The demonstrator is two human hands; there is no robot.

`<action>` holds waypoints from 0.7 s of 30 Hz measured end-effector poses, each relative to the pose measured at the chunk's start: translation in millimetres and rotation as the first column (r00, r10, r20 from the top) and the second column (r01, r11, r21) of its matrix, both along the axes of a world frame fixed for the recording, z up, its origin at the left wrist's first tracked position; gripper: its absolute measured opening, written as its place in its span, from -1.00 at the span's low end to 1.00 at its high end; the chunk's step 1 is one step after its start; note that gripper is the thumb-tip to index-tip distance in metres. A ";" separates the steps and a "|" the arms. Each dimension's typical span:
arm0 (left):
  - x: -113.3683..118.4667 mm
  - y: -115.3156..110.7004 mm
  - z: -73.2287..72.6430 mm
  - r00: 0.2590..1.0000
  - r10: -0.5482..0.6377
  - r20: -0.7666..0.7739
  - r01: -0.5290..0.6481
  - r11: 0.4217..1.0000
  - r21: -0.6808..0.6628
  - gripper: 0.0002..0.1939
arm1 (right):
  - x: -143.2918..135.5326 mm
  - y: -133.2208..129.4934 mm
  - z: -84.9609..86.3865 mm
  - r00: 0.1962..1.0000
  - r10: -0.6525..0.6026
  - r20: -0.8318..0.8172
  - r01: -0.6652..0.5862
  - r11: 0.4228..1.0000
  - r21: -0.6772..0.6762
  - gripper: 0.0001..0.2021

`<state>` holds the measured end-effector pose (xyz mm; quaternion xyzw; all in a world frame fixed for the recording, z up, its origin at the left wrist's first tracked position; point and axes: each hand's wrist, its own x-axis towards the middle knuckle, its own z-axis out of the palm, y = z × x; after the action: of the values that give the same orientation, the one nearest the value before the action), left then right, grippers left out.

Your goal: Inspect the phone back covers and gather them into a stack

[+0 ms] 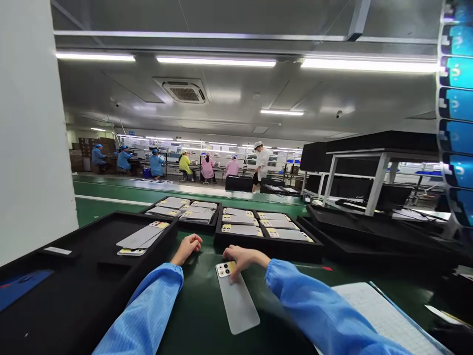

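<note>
A pale grey phone back panel (pixel 239 303) with a camera block and a yellow patch lies on the green table in front of me. My right hand (pixel 242 260) is over its top end, thumb on the panel near the yellow patch and the other fingers bent beyond the top edge. My left hand (pixel 187 249) rests on the table to the left, beside the black tray, with its fingers curled in; whatever they might hold is hidden. Similar panels (pixel 142 237) lie stacked in the left black tray (pixel 86 246).
Two black trays of panels, one at centre (pixel 268 246) and one behind left (pixel 218 206), stand beyond my hands. Empty-looking black trays (pixel 362 236) are at right. A written sheet (pixel 384 315) lies near my right sleeve. Several people sit in the background; one person (pixel 261 161) stands.
</note>
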<state>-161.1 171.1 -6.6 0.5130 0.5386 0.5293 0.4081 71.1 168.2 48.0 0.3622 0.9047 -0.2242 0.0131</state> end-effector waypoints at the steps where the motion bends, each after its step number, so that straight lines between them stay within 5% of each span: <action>1: 0.0 0.4 -0.8 1.000 0.000 -0.006 0.000 1.000 0.005 -0.82 | -1.8 -0.1 -3.5 1.000 0.011 0.018 -0.011 1.000 0.014 -0.75; 7: 6.8 -4.5 2.1 0.994 -0.023 0.106 0.021 0.999 0.026 -0.78 | 1.6 3.0 -11.7 0.996 0.057 0.068 -0.060 0.997 0.049 -0.78; 11: 38.9 -24.1 7.8 0.938 -0.187 0.292 0.187 0.982 0.027 -0.64 | 4.1 10.6 -1.6 0.994 0.078 -0.075 -0.064 0.983 0.170 -0.76; 15: 80.2 -45.6 3.8 0.812 -0.417 0.407 0.486 0.871 -0.077 -0.36 | 2.4 24.7 13.3 0.966 0.037 -0.257 0.042 0.954 0.298 -0.76; 21: 102.3 -51.2 -6.2 0.750 -0.457 0.478 0.570 0.813 -0.118 -0.53 | 27.7 76.0 31.2 0.932 -0.175 -0.317 0.287 0.892 0.350 -0.76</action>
<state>-58.8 120.0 -12.8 0.4559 0.3358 0.4203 0.7090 98.8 244.2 79.2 0.4283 0.8738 -0.0878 -0.2129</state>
